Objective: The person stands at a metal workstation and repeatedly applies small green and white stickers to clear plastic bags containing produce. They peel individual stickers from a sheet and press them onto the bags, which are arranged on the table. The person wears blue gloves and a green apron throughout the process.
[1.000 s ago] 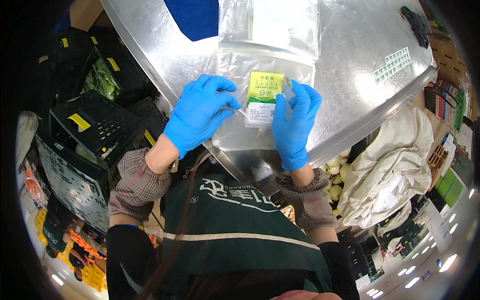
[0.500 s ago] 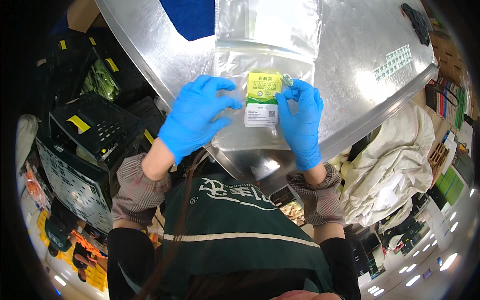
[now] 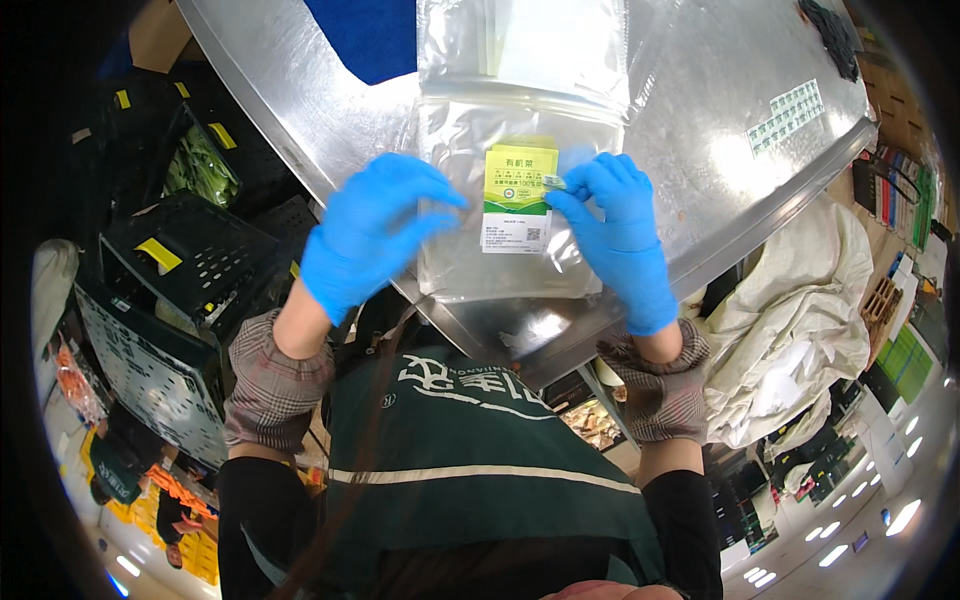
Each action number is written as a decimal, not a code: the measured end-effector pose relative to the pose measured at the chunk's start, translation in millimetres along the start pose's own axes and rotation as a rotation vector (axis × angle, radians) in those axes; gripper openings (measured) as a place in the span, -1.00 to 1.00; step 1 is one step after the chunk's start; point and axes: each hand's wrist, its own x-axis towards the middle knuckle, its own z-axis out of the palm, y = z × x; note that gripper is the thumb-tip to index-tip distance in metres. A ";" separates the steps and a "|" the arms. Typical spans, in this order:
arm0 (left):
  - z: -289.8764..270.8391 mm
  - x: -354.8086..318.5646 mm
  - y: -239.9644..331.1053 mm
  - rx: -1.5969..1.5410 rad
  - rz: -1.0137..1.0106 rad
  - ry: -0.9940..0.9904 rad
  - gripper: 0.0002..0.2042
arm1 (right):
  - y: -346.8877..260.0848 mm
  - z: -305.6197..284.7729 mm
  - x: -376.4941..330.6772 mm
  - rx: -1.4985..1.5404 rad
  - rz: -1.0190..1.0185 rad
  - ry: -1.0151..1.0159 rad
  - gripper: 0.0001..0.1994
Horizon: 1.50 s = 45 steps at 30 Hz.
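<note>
A clear plastic bag (image 3: pixel 450 268) lies flat on the metal table, with a yellow, green and white printed label (image 3: pixel 513 232) at its middle. My right hand (image 3: pixel 622 228), in a blue glove, pinches a small green and white sticker (image 3: pixel 554 182) between thumb and forefinger, over the label's right edge. To the left of the label, my left hand (image 3: pixel 365 230), also gloved in blue, hovers by the bag with thumb and fingers apart. Nothing shows in it, though motion blurs its fingertips. Beyond this bag lie more clear bags (image 3: pixel 570 50) with labels in them.
A sheet of small stickers (image 3: pixel 785 118) lies on the metal table (image 3: pixel 690 160) at the right. A blue cloth (image 3: pixel 370 35) and a dark cloth (image 3: pixel 830 38) rest farther back. Dark crates (image 3: pixel 150 340), one holding leafy greens (image 3: pixel 200 170), stand left. A white sack (image 3: pixel 790 320) bulges at the right.
My left hand has shifted slightly left, away from the label. My right hand has moved a little to the right and turned, with the sticker lower and nearer the label's edge.
</note>
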 end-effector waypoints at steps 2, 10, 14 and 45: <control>12.5 2.9 -5.1 0.255 0.084 -0.093 -0.84 | 3.7 10.5 0.4 -0.259 -0.073 0.014 -0.77; -4.1 9.6 -13.3 -0.444 -0.425 0.177 -0.86 | -14.9 -53.0 -7.8 0.370 0.398 0.491 -0.89; -9.7 -2.0 -11.6 -0.208 -0.401 0.368 -0.86 | -11.3 -13.2 -4.5 0.063 0.036 -0.001 -0.89; 156.3 164.6 76.3 -1.330 -0.707 -0.388 -0.74 | 31.8 -109.5 -51.0 -0.295 -0.140 0.250 -0.74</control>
